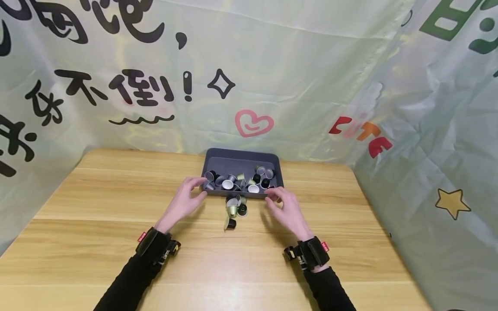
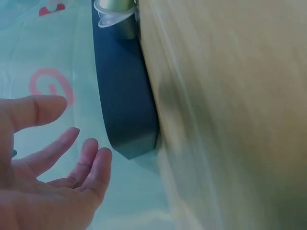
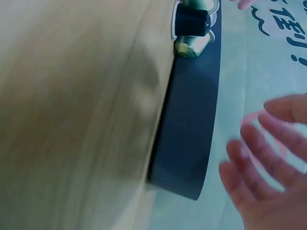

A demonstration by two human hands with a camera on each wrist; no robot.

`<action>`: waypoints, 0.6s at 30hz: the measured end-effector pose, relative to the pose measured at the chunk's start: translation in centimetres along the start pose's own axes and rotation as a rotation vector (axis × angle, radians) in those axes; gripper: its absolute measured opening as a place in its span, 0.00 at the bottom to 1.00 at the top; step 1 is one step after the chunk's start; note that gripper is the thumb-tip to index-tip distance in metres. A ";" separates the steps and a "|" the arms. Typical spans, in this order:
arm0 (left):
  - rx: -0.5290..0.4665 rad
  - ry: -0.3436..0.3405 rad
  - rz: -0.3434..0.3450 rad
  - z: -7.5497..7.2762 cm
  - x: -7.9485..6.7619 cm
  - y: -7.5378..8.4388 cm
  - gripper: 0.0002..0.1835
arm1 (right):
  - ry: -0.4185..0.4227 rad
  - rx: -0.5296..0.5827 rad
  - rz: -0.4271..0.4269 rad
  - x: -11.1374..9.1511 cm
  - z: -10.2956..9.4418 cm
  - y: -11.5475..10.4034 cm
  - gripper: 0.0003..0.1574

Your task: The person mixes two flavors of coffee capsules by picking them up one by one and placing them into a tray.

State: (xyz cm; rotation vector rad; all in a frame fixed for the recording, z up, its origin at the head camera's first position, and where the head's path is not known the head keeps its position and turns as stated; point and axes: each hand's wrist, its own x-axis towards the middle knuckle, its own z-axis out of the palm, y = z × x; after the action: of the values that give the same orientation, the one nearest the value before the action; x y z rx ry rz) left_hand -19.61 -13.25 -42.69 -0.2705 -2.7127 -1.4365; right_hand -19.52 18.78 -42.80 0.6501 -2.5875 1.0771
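Flanking the tray (image 1: 241, 160) in head view: left hand (image 1: 182, 205) at its left front corner, right hand (image 1: 288, 211) at its right front corner. Tray is at the far side of the desk (image 1: 241, 268), between my hands and a bit ahead. Long axis runs left-right, hand to hand; neither hand clearly nearer. Both released, fingers loosely bent, gripping nothing. Tray: dark blue-grey, shallow, rectangular, rounded corners. Pods (image 1: 227, 185) heaped along its near half, mostly silver, some black and greenish gold. Small pile (image 1: 232, 211) of pods outside, at mid front wall; can't tell if touching it.

Left wrist: wall seen lengthwise, plain and dark, one corner just beside my fingertips (image 2: 104, 160). Can't call contact from this angle.

Right wrist: much the same, mirrored. Fingers spread, slightly blurred, gap to the wall visible. Black pod (image 3: 191, 21) and gold pod (image 3: 194, 45) show farther along the wall.
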 end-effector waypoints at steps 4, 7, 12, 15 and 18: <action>0.003 -0.005 -0.011 -0.2 -0.5 -0.4 0.27 | -0.114 0.022 -0.054 0.5 0.4 -0.6 0.12; -0.002 -0.009 -0.024 -0.2 -0.8 -0.7 0.27 | -0.175 0.032 -0.076 0.8 0.8 -0.8 0.12; -0.006 0.007 -0.021 0.0 -0.8 -0.7 0.24 | -0.205 0.032 -0.107 1.3 1.6 -1.0 0.12; 0.002 0.021 -0.016 0.0 -0.7 -0.6 0.23 | -0.206 0.018 -0.124 1.5 2.0 -1.1 0.12; 0.006 0.032 -0.015 -0.1 -0.6 -0.5 0.21 | -0.196 -0.001 -0.142 1.6 2.5 -1.3 0.12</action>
State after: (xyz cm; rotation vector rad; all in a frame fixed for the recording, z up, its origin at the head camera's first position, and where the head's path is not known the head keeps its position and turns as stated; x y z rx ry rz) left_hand -19.08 -13.66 -43.13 -0.2254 -2.6986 -1.4234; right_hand -20.41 15.72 -43.08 0.9672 -2.6540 1.0134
